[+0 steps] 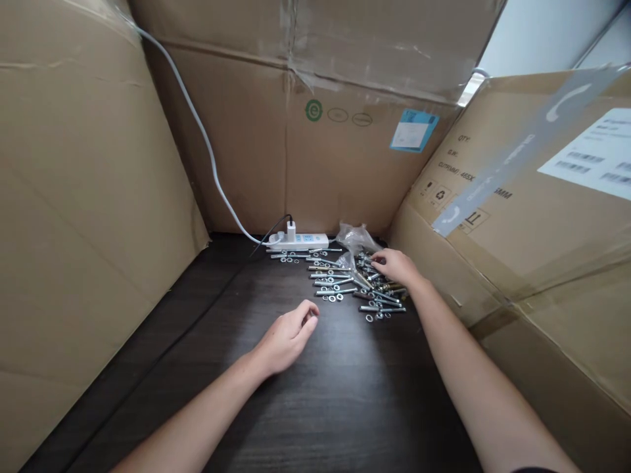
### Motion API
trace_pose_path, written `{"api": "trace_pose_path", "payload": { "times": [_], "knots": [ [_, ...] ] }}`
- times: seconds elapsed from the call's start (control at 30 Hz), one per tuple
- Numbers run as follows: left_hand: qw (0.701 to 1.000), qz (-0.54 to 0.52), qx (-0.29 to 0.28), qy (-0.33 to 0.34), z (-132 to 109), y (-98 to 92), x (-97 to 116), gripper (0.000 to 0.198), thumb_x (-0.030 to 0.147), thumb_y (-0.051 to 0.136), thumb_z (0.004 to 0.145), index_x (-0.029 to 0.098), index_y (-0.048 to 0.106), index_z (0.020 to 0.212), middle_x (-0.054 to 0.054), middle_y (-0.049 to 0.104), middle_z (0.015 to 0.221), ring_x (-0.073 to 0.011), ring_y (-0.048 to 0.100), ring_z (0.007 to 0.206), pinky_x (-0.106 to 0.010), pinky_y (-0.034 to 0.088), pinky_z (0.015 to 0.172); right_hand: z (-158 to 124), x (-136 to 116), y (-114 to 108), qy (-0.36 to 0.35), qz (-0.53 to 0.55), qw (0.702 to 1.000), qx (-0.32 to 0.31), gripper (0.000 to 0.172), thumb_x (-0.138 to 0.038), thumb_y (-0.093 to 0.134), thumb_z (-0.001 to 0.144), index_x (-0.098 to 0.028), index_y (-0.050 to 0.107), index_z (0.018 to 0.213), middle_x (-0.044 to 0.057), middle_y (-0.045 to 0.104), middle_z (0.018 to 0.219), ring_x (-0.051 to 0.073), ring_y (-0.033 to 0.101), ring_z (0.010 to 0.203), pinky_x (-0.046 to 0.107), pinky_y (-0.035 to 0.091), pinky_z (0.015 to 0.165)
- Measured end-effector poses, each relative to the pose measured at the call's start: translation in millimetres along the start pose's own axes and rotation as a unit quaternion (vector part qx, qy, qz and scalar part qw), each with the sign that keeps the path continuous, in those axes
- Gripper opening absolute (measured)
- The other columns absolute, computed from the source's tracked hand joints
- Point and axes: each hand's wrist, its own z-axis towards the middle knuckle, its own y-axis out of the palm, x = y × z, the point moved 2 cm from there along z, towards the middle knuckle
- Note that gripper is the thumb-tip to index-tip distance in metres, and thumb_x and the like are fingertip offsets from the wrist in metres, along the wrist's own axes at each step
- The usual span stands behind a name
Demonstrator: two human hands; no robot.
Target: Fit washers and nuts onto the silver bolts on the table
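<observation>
My right hand (397, 267) reaches into the heap of metal bolts (382, 284) on the right. Its thumb and fingers are closed at the heap's far edge, and I cannot make out what lies between them. My left hand (288, 336) hovers low, nearer to me, with fingers loosely curled and a gap beside the thumb; nothing shows in it. Long bolts (336, 291) lie in rough rows in front of it, with loose washers (340, 297) beside them. Another bolt (382, 309) and a washer (369, 318) lie at the heap's near side.
A white power strip (315, 242) with a plugged-in adapter (291, 230) lies at the back. Its white cable (197, 118) climbs left; a black cable (197, 315) crosses the dark table (276, 420). A clear plastic bag (357, 238) touches the heap. Cardboard walls (236, 151) enclose three sides.
</observation>
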Motion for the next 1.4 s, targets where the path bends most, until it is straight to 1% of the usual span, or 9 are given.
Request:
{"api": "trace_pose_path", "payload": {
  "times": [0.13,0.2,0.3,0.4,0.47,0.77,1.0,1.2,1.4],
  "knots": [
    [1.000,0.004,-0.005,0.002,1,0.7,-1,0.022,0.037,0.033,0.094,0.022,0.048,0.099,0.004,0.051,0.075,-0.0133,0.049,0.069,-0.025,0.037,0.067,-19,2,-3,0.018,0.021,0.999,0.036,0.030,-0.024,0.048,0.085,-0.020,0.067,0.107,0.009,0.067,0.104,0.021,0.060,0.093,0.030,0.044,0.080],
    [1.000,0.010,-0.006,0.002,2,1.6,-2,0.022,0.037,0.033,0.093,0.022,0.049,0.099,0.003,0.052,0.076,-0.0136,0.049,0.070,-0.025,0.038,0.068,-40,4,-10,0.020,0.033,0.998,0.041,0.029,-0.022,0.047,0.085,-0.019,0.068,0.104,0.008,0.068,0.102,0.020,0.061,0.090,0.029,0.044,0.079],
    [1.000,0.022,-0.009,0.007,2,2.6,-2,0.022,0.035,0.034,0.092,0.021,0.050,0.095,0.002,0.054,0.078,-0.0145,0.051,0.072,-0.026,0.039,0.069,-79,8,-18,0.022,0.069,0.997,-0.010,0.020,-0.024,0.050,0.083,-0.022,0.069,0.087,0.004,0.071,0.086,0.018,0.062,0.076,0.026,0.044,0.069],
    [0.999,0.028,-0.015,0.021,2,3.2,0,0.022,0.034,0.034,0.092,0.020,0.052,0.091,0.001,0.056,0.081,-0.0151,0.052,0.076,-0.026,0.039,0.071,-107,11,-16,0.038,0.092,0.990,-0.097,0.015,-0.022,0.056,0.077,-0.022,0.068,0.085,0.003,0.070,0.079,0.017,0.062,0.070,0.026,0.042,0.063],
    [0.999,0.027,-0.013,0.024,2,3.4,0,0.023,0.034,0.033,0.093,0.020,0.052,0.090,0.001,0.057,0.083,-0.0152,0.053,0.078,-0.026,0.039,0.072,-114,12,-12,0.049,0.082,0.988,-0.120,0.016,-0.018,0.058,0.074,-0.022,0.068,0.085,0.003,0.069,0.079,0.017,0.061,0.070,0.025,0.040,0.062],
    [0.999,0.039,-0.025,0.027,2,4.4,0,0.026,0.035,0.033,0.093,0.020,0.054,0.088,0.001,0.058,0.082,-0.0152,0.053,0.077,-0.026,0.040,0.071,-110,9,-5,0.067,0.060,0.989,-0.117,0.013,-0.021,0.057,0.073,-0.022,0.070,0.078,0.001,0.065,0.068,0.014,0.055,0.059,0.023,0.035,0.055],
    [0.998,0.055,-0.019,0.026,2,6.2,-1,0.021,0.032,0.037,0.091,0.021,0.055,0.088,0.001,0.061,0.083,-0.0149,0.055,0.078,-0.026,0.041,0.071,-109,-4,-3,0.036,0.079,0.989,-0.120,0.015,-0.022,0.055,0.072,-0.020,0.069,0.079,-0.001,0.062,0.064,0.013,0.053,0.058,0.023,0.033,0.054],
    [0.994,0.103,-0.003,0.044,2,6.6,-3,0.016,0.023,0.041,0.087,0.021,0.057,0.090,-0.001,0.061,0.087,-0.0180,0.054,0.084,-0.031,0.043,0.077,-108,-29,-2,-0.020,0.104,0.989,-0.099,0.015,-0.023,0.055,0.073,-0.020,0.068,0.080,-0.002,0.058,0.062,0.012,0.051,0.057,0.023,0.033,0.055],
    [0.984,0.151,0.044,0.084,1,6.8,-5,0.039,0.014,0.045,0.081,0.022,0.050,0.119,-0.007,0.056,0.118,-0.0235,0.044,0.113,-0.041,0.037,0.099,-110,-57,1,-0.058,0.177,0.981,-0.060,0.013,-0.025,0.056,0.075,-0.020,0.066,0.081,-0.002,0.055,0.062,0.012,0.049,0.056,0.023,0.034,0.053]
  ]
}}
